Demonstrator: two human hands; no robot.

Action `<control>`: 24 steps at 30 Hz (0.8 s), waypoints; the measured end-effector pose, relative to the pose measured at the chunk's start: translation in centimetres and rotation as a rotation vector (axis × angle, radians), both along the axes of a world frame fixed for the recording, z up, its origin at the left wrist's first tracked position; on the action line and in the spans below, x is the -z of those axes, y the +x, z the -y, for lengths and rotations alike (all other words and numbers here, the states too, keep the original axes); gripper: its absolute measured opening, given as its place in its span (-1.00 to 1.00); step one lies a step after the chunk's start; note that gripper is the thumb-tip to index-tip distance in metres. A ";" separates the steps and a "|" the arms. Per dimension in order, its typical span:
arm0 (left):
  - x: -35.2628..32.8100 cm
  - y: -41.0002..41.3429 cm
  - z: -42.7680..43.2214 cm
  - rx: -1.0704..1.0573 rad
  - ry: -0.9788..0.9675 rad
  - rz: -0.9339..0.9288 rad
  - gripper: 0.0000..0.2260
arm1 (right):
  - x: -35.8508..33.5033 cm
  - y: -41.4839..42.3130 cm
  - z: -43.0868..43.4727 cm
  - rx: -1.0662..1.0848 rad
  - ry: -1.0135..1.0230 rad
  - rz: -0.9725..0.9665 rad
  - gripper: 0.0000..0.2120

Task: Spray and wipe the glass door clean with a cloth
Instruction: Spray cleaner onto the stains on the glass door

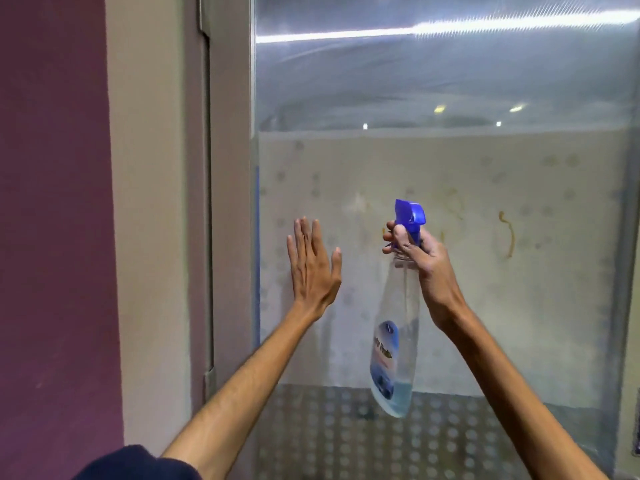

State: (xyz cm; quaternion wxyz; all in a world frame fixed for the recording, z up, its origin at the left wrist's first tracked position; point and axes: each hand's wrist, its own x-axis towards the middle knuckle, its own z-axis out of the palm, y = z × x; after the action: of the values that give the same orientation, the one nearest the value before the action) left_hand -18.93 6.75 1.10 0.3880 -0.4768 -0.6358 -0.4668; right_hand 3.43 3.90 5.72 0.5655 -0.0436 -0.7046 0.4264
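Note:
The glass door (485, 306) fills the middle and right of the view, with a frosted band that carries yellowish-brown smears and faint spots. My right hand (420, 258) is closed around the neck of a clear spray bottle (394, 344) with a blue trigger head, nozzle pointing at the glass; a little blue liquid sits at its bottom. My left hand (313, 268) is flat, fingers spread, against the glass near the door's left edge. A dark cloth (135, 464) shows at the bottom left, near my left elbow.
A grey metal door frame (230, 202) runs down the left of the glass. Left of it are a beige wall strip (149, 237) and a purple wall (52, 237). The bottom of the door has a dotted patterned panel (346, 438).

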 end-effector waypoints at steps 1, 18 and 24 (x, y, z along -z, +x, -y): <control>-0.7 -0.8 -0.8 -0.018 -0.006 -0.017 -0.37 | -0.6 -0.3 -0.3 0.016 0.006 -0.002 -0.67; -1.5 -3.9 -4.0 -0.077 0.036 -0.164 -0.33 | -3.4 -1.8 -2.7 0.111 -0.047 -0.130 -0.64; -1.5 -3.6 -3.8 -0.087 0.025 -0.152 -0.33 | -2.5 -2.5 -2.3 0.257 0.009 -0.030 -0.55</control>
State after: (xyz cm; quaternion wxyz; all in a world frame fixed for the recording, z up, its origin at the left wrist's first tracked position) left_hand -22.51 10.57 2.61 0.4609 -0.4780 -0.6187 -0.4198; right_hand 0.91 6.18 8.24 0.6262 -0.1244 -0.6866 0.3477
